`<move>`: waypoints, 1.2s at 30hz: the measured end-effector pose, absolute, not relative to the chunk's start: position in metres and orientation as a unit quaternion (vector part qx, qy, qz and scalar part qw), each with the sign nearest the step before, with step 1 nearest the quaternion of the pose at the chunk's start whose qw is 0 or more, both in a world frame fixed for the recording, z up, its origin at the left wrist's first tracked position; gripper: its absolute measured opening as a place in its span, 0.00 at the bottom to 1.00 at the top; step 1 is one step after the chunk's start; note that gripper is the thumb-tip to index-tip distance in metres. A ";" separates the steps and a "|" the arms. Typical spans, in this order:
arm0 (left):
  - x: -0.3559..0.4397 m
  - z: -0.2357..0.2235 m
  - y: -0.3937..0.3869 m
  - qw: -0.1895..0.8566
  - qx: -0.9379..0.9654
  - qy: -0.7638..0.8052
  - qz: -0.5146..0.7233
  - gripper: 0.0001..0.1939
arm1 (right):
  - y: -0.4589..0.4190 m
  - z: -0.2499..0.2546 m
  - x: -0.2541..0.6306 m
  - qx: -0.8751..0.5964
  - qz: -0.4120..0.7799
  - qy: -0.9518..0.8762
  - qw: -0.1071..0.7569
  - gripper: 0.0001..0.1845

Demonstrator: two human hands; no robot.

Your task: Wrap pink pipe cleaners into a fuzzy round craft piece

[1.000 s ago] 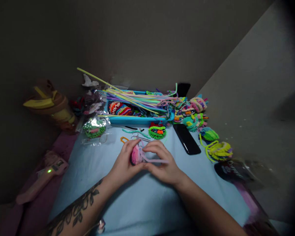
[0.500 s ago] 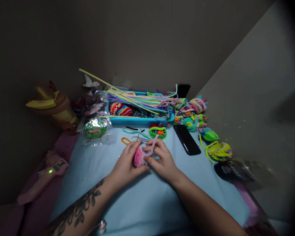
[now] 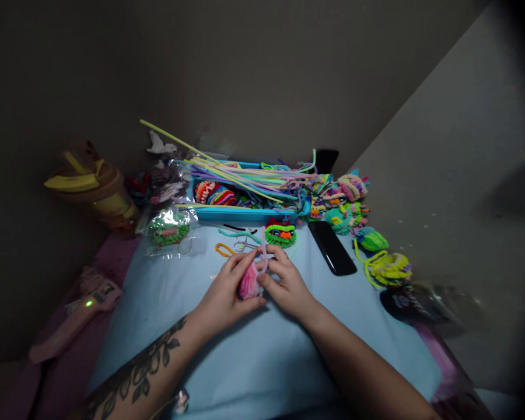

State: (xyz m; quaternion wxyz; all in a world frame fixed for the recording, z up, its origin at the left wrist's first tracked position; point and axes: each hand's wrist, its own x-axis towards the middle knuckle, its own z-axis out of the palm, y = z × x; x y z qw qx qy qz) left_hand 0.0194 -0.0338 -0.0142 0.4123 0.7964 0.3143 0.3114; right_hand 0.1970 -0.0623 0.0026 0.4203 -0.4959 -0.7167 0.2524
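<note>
A small pink striped craft piece of fuzzy pipe cleaner [image 3: 248, 283] is in my left hand [image 3: 222, 291], its fingers and thumb curled around it. A pale pink pipe cleaner strand [image 3: 263, 240] stands up from the piece. My right hand [image 3: 289, 290] is closed at the right side of the piece, thumb and fingers pinching at the base of that strand. Just beyond my hands lie scissors [image 3: 240, 244], partly covered, an orange pipe cleaner loop [image 3: 222, 249] and a green and red pipe cleaner figure [image 3: 280, 234].
At the back, a blue tray [image 3: 245, 215] carries many pipe cleaners [image 3: 245, 175]. A black phone [image 3: 332, 248] and yellow craft piece [image 3: 390, 269] lie right. Left are a bagged green piece [image 3: 170, 228], a lidded cup [image 3: 109, 195] and a pink device with a green light [image 3: 76, 318].
The pale pink strand has swung from leaning right to nearly upright. My right fingers have shifted slightly at the piece. My left hand keeps its hold.
</note>
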 end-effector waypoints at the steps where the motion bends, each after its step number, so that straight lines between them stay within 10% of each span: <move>1: 0.020 -0.014 -0.034 0.414 0.795 0.316 0.312 0.45 | -0.062 0.002 0.197 -0.496 0.268 -0.712 0.419 0.12; 10: 0.018 -0.014 -0.030 0.422 0.780 0.332 0.322 0.45 | -0.059 0.006 0.200 -0.461 0.370 -0.691 0.416 0.14; 23: 0.021 -0.012 -0.029 0.510 0.700 0.340 0.366 0.36 | -0.064 0.002 0.192 -0.515 0.210 -0.639 0.531 0.03; 29: 0.021 -0.013 -0.030 0.380 0.738 0.341 0.440 0.25 | -0.060 -0.003 0.188 -0.493 0.410 -0.572 0.511 0.10; 36: 0.017 -0.013 -0.030 0.336 0.749 0.373 0.432 0.15 | -0.061 0.006 0.189 -0.481 0.300 -0.687 0.455 0.05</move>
